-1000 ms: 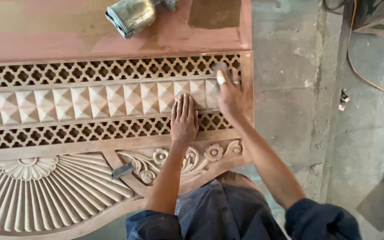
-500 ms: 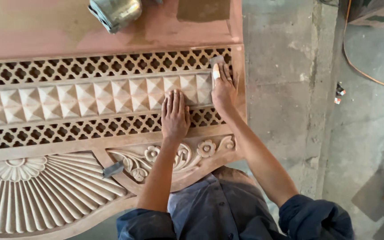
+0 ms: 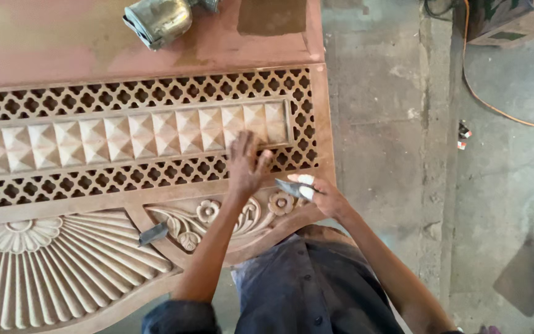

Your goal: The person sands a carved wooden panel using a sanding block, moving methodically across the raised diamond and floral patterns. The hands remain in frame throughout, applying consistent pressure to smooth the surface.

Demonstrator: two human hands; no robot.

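The right hand (image 3: 322, 196) pinches a small grey scrap of sandpaper (image 3: 290, 187) between taped fingertips. The scrap's long axis runs nearly level, pointing left toward the other hand, just above the carved flower (image 3: 279, 203) at the panel's lower right edge. The left hand (image 3: 245, 164) lies palm down, fingers loosely spread, on the lattice beside the row of raised diamond blocks (image 3: 128, 139), holding nothing. The carved wooden panel (image 3: 63, 185) stretches left, its long side level, and is cut off at the left edge. A small dark tool (image 3: 153, 234) rests by the fan carving. A metal can (image 3: 159, 20), partly cropped, lies on its side on the pink board (image 3: 44, 43). An orange cable (image 3: 495, 105) crosses the concrete floor.
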